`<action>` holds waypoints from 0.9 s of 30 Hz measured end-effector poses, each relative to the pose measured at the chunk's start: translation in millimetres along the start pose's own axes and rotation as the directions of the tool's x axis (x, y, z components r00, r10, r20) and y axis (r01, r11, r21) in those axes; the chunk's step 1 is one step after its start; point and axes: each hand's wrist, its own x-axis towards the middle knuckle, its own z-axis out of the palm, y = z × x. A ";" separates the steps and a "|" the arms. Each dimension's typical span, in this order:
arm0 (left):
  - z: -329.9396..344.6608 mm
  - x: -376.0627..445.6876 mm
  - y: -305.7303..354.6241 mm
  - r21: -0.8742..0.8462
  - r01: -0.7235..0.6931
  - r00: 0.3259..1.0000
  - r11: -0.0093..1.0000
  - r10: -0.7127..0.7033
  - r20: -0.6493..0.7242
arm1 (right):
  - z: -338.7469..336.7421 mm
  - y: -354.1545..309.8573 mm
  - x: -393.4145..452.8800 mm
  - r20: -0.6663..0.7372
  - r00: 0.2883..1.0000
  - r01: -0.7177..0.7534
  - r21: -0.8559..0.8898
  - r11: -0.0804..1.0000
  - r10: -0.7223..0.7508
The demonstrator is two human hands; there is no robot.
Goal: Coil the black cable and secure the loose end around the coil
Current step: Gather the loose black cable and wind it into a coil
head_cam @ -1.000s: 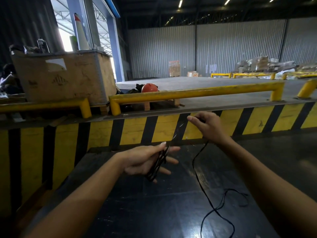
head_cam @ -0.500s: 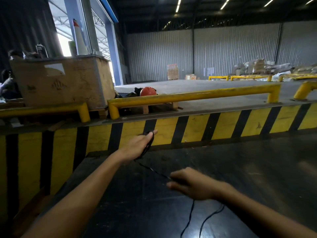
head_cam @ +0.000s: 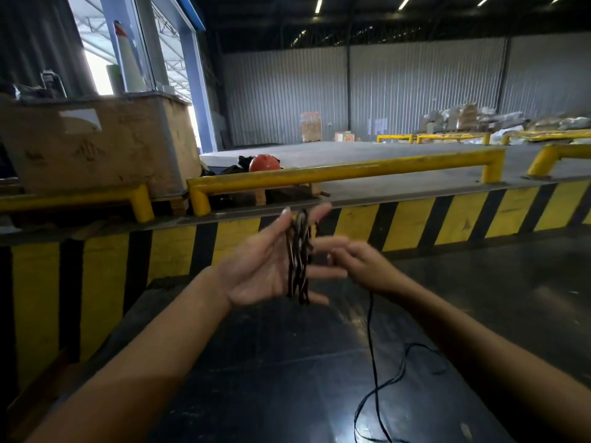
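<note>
My left hand (head_cam: 262, 266) is raised palm up with its fingers spread, and several turns of the black cable coil (head_cam: 299, 257) run across the fingers from fingertips to palm edge. My right hand (head_cam: 361, 266) sits just right of the coil, its fingers pinched on the cable strand. From that hand the loose cable (head_cam: 372, 356) drops straight down and trails in loops over the dark glossy floor at the lower right. The free end is out of sight.
A yellow-and-black striped curb (head_cam: 415, 222) crosses the view behind my hands, topped by yellow guard rails (head_cam: 351, 172). A large worn crate (head_cam: 96, 142) stands at the left, an orange helmet (head_cam: 263, 163) behind the rail. Dark floor (head_cam: 256, 378) spreads below.
My right hand has risen from low over the floor to beside the coil, bringing the strand up. My left hand has turned palm up and shifted right, now showing the wound turns.
</note>
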 end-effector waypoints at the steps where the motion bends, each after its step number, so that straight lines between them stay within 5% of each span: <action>1: 1.3 3.7 7.2 -0.022 -0.098 0.995 0.995 0.097 -0.032 | 19.6 1.8 -8.5 0.076 0.996 -0.042 0.010 0.999 0.041; 4: -1.1 14.6 20.8 0.058 -0.264 0.943 0.963 0.270 -0.193 | 69.6 -9.5 -37.9 0.314 0.948 -0.038 -0.063 0.997 0.056; 6: -7.0 20.2 22.4 0.233 -0.254 0.894 0.939 0.320 -0.313 | 78.3 -21.9 -45.9 0.400 0.916 0.044 -0.128 0.991 0.011; 8: -13.1 22.7 20.9 0.541 -0.115 0.835 0.833 0.376 -0.401 | 65.5 -33.1 -42.2 0.433 0.901 0.097 -0.169 0.981 -0.015; 10: -20.6 20.8 19.6 0.796 0.136 0.803 0.590 0.404 -0.438 | 41.3 -44.1 -32.5 0.418 0.908 0.112 -0.224 0.968 -0.009; 12: -32.0 14.8 16.3 0.869 0.352 0.807 0.349 0.358 -0.470 | 11.0 -50.2 -20.2 0.358 0.933 0.127 -0.268 0.955 -0.024; 14: -37.1 7.8 10.8 0.839 0.482 0.807 0.250 0.245 -0.537 | -21.3 -52.8 -7.3 0.257 0.964 0.145 -0.292 0.945 -0.068; 17: -29.8 2.0 1.1 0.756 0.558 0.806 0.340 -0.007 -0.592 | -61.0 -49.4 5.9 0.116 0.988 0.129 -0.277 0.952 -0.100; 21: -9.9 6.3 -2.0 0.569 0.411 0.905 0.712 -0.241 -0.351 | -65.6 -32.4 17.1 -0.046 0.990 0.118 -0.224 0.967 -0.131; 24: 13.3 17.1 11.2 0.266 0.181 0.976 0.947 -0.139 -0.170 | -34.2 -26.0 15.0 -0.073 0.994 0.085 -0.022 0.996 -0.086; 27: 26.1 25.7 29.3 0.178 -0.020 0.976 0.984 0.057 -0.208 | 13.3 -20.7 1.9 0.077 0.996 0.046 -0.001 0.999 -0.046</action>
